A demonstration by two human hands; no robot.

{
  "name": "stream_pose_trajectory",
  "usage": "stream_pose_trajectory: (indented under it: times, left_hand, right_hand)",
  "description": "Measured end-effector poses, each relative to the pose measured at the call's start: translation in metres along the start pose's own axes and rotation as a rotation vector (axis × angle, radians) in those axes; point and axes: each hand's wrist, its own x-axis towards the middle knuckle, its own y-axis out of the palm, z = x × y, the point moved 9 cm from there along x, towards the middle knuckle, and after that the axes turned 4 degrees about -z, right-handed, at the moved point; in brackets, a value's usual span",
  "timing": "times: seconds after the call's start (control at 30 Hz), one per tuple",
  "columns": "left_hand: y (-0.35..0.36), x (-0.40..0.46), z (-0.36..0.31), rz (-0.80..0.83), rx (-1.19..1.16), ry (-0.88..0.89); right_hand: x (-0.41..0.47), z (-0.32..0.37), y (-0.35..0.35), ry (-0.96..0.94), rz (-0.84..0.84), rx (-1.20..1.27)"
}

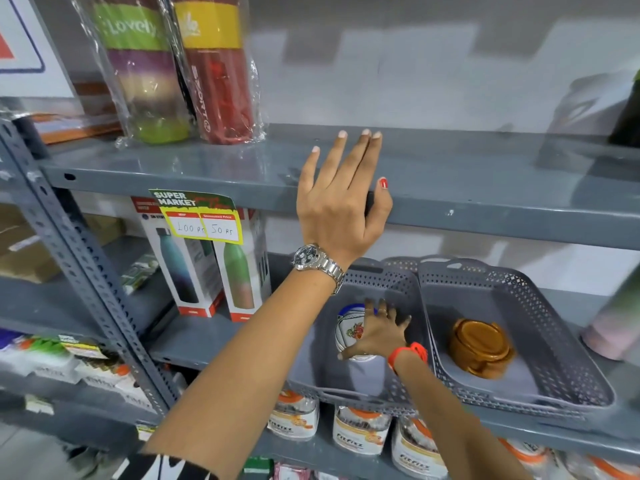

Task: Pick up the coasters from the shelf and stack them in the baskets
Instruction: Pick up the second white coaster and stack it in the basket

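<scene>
1. Head view: my left hand (pixel 341 206) rests open and flat on the grey metal upper shelf (pixel 485 181), thumb hooked over its front edge, holding nothing.
2. My right hand (pixel 379 332) is down in the left grey perforated plastic basket (pixel 377 282), fingers spread on the stack of round white printed coasters (pixel 349 332); I cannot tell if it grips them.
3. Brown round coasters (pixel 481 346) sit stacked in the right grey basket (pixel 554 306).
4. Risk, as I judge it: both baskets overhang the lower shelf, so pressing down could tip one.
</scene>
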Motion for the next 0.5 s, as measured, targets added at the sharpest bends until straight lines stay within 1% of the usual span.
stream_pose_trajectory:
  times: [0.1,0.13,0.27,0.4,0.5]
  left_hand:
    - [0.000,-0.001,0.001,-0.004,0.005,0.000]
    - [-0.001,-0.001,0.001,-0.006,0.005,-0.002]
    - [-0.001,0.000,0.000,-0.011,0.001,0.001]
    - [-0.001,0.000,0.001,-0.014,-0.006,-0.003]
    - [-0.001,0.000,0.000,-0.017,-0.004,0.002]
  right_hand:
    - [0.012,0.005,0.005,-0.046,0.080,0.031]
    - [0.014,0.006,0.004,-0.052,0.079,0.038]
    - [0.021,0.004,-0.005,-0.063,-0.012,0.067]
    - [0.024,0.006,-0.005,-0.115,0.014,0.077]
    - [0.025,0.012,-0.002,-0.178,0.066,0.048]
